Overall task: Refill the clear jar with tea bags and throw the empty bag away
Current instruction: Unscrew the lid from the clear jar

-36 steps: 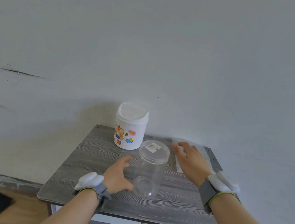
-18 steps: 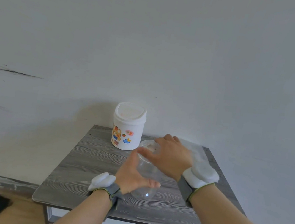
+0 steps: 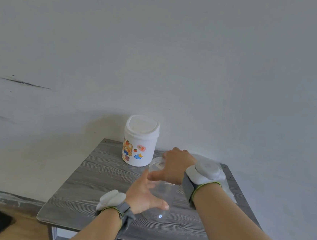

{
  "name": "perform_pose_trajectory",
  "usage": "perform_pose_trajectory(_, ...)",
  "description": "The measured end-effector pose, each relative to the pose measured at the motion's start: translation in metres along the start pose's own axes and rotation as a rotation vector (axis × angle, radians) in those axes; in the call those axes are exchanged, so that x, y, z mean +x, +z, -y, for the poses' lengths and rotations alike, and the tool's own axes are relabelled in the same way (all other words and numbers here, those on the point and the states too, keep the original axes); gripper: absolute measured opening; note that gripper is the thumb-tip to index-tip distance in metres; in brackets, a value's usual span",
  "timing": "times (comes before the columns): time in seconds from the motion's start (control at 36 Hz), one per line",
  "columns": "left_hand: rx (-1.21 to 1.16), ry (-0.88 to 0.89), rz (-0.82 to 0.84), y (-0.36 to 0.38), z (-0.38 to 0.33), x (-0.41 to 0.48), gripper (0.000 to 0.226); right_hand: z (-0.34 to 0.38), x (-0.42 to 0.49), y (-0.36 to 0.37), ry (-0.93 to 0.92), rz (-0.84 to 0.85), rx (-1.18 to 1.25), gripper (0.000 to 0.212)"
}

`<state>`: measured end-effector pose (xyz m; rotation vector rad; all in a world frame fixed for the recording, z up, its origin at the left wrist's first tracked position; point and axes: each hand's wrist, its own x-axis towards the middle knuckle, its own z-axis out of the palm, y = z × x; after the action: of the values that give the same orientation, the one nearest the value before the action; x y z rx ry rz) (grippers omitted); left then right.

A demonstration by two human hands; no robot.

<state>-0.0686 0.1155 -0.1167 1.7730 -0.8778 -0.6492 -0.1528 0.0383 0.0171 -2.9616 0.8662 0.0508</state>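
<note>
— What's on the grey table (image 3: 90,181)?
— The white bin (image 3: 141,139) stands at the back. Right of the bin, your wrist (image 3: 203,173) half hides the flat white bag (image 3: 228,187).
— And the clear jar (image 3: 164,192)?
— Just in front of the bin, upright, lid (image 3: 156,163) on. Your right hand (image 3: 176,166) has left the bag and curls over the lid; your left hand (image 3: 144,197) wraps its lower wall.

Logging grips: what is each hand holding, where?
Left hand grips the clear plastic jar at its lower side; right hand grips its clear round lid from above.
</note>
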Motion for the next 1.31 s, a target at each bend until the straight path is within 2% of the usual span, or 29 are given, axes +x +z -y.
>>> perform_pose_trajectory(0.08,-0.001,0.01,-0.01,0.001,0.0,-0.003,0.102,0.002,-0.002,-0.006,-0.047,0.05,-0.035,0.071)
perform_pose_trajectory(0.44,0.04,0.057,-0.009,0.0,0.009,0.0,0.1,0.006,-0.003,-0.022,-0.137,0.2,-0.024,0.079)
perform_pose_trajectory(0.61,0.059,0.049,0.003,0.0,0.01,0.0,0.099,0.009,-0.008,-0.027,-0.184,0.231,-0.03,0.072)
perform_pose_trajectory(0.83,0.056,0.018,0.054,-0.002,0.011,0.001,0.109,0.011,-0.01,-0.024,-0.255,0.246,-0.096,0.067)
perform_pose_trajectory(0.97,0.08,0.006,0.068,-0.002,0.013,0.002,0.107,0.006,-0.012,-0.006,-0.287,0.205,0.037,0.066)
perform_pose_trajectory(1.03,0.086,0.022,0.07,-0.003,0.011,0.002,0.104,0.002,-0.013,0.001,-0.294,0.174,0.056,0.072)
perform_pose_trajectory(1.08,0.094,0.012,0.082,-0.003,0.012,0.002,0.101,0.002,-0.012,0.008,-0.279,0.087,0.137,0.086)
perform_pose_trajectory(1.14,0.11,-0.011,0.079,-0.003,0.012,0.004,0.105,0.004,-0.011,0.012,-0.173,-0.072,0.219,0.088)
perform_pose_trajectory(1.22,0.091,-0.022,0.07,-0.002,0.012,0.004,0.106,0.008,-0.008,0.015,0.041,-0.208,0.014,0.082)
perform_pose_trajectory(1.31,0.089,-0.015,0.069,-0.003,0.011,0.004,0.104,0.012,-0.004,0.014,0.124,-0.205,-0.076,0.073)
